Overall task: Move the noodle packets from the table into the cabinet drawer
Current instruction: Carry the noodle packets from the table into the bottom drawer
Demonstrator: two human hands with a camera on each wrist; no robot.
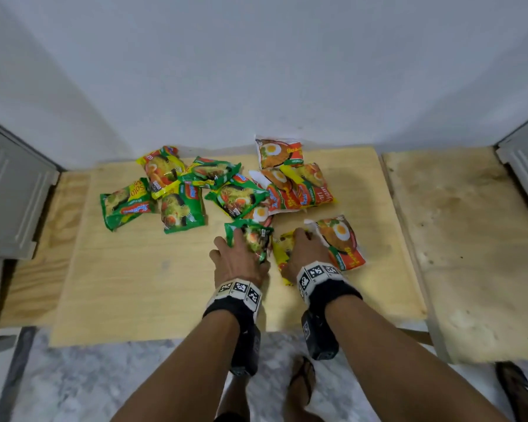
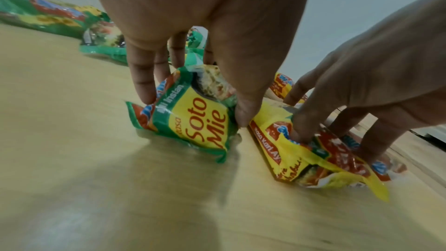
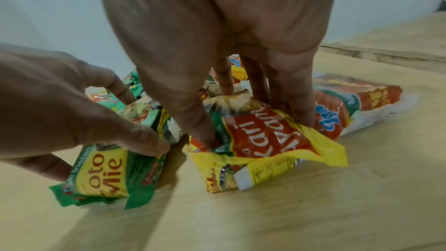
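Observation:
Several noodle packets lie scattered on the pale wooden table (image 1: 153,284). My left hand (image 1: 238,257) grips a green Soto Mie packet (image 1: 253,236) (image 2: 193,119) between thumb and fingers, near the table's middle. Right beside it, my right hand (image 1: 302,251) grips a yellow curry packet (image 1: 282,251) (image 3: 260,140), thumb on one side and fingers on the other. Both packets still touch the tabletop. In the left wrist view the right hand (image 2: 362,87) shows at the right; in the right wrist view the left hand (image 3: 72,106) shows at the left.
A white-and-red packet (image 1: 342,242) lies just right of my right hand. More green packets (image 1: 171,196) and red ones (image 1: 290,184) lie further back near the white wall. Grey cabinet parts (image 1: 9,196) stand at the left and right edges. A second board (image 1: 470,239) adjoins on the right.

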